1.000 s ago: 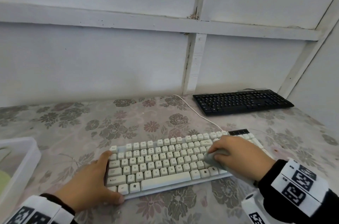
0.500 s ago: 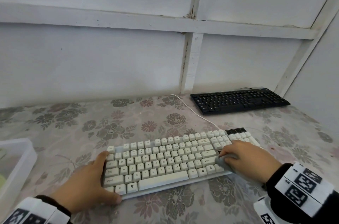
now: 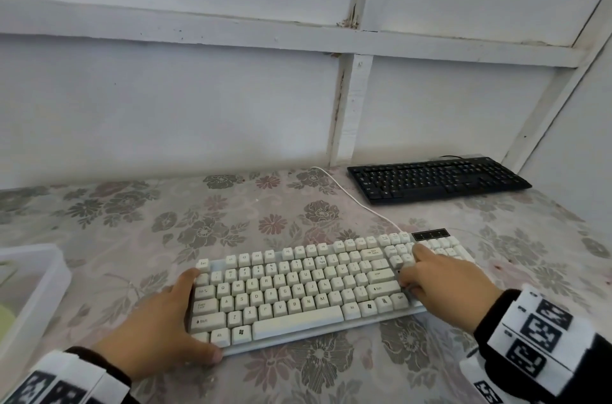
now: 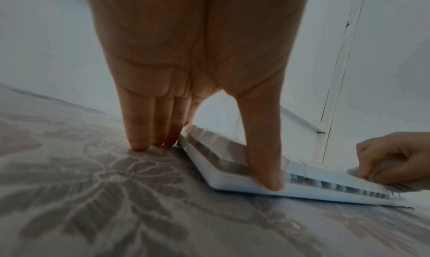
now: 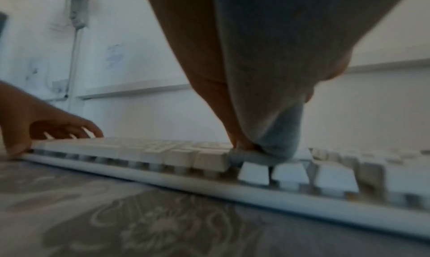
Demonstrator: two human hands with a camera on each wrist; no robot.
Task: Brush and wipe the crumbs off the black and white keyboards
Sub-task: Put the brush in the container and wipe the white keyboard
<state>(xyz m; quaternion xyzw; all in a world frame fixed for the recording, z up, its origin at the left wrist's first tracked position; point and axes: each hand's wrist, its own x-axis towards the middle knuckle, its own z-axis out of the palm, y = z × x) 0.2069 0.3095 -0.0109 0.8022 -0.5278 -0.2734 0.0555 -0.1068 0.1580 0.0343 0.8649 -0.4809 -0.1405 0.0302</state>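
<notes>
The white keyboard (image 3: 298, 287) lies near the table's front edge, and its cable (image 3: 351, 198) runs back toward the wall. My left hand (image 3: 175, 314) steadies its left end. The thumb (image 4: 267, 169) presses on the front edge, and the straight fingers (image 4: 144, 136) rest on the tablecloth beside the left side. My right hand (image 3: 440, 284) grips a grey cloth (image 5: 267, 114) and presses it onto the keys at the right end, by the arrow keys. In the head view the hand hides most of the cloth. The black keyboard (image 3: 437, 180) sits at the back right against the wall.
A clear plastic box (image 3: 29, 291) stands at the left edge of the flowered tablecloth (image 3: 265, 221). White panelled walls close off the back and the right side. Bare tablecloth lies between the two keyboards and to the left.
My right hand has slid the cloth rightward along the white keyboard, from the keys right of centre to the right end. The left hand has kept its place.
</notes>
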